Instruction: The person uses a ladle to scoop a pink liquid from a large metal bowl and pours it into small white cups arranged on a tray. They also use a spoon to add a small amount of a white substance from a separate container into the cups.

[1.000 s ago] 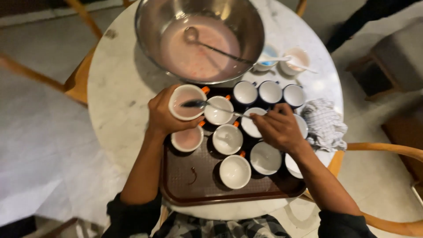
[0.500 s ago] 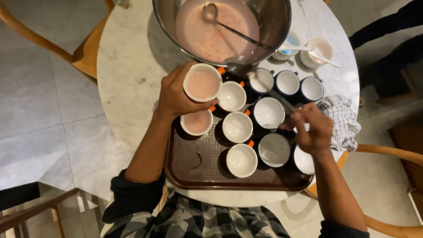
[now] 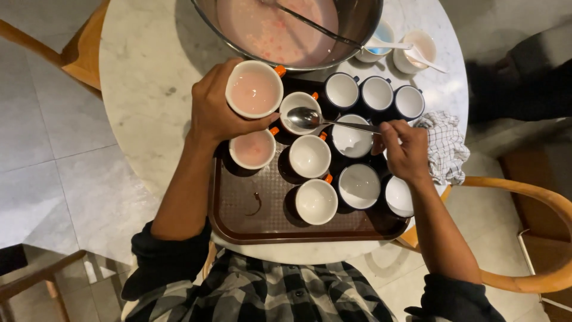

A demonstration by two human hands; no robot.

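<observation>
**Tray of cups, one filled cup in hand**

My left hand (image 3: 217, 113): fingers wrapped around a white enamel cup with an orange handle (image 3: 254, 89), full of pale pink liquid, held above the upper-left corner of the brown plastic tray (image 3: 238, 206).

My right hand (image 3: 407, 149): fingertips pinching the long handle of a steel spoon (image 3: 310, 118), its bowl hovering over an empty white cup (image 3: 297, 105).

On the tray: a second pink-filled cup (image 3: 252, 148), further empty cups.

Beyond: large steel mixing bowl of pink liquid (image 3: 286, 27); checked cloth (image 3: 444, 146) on the round marble table (image 3: 143, 77).
</observation>
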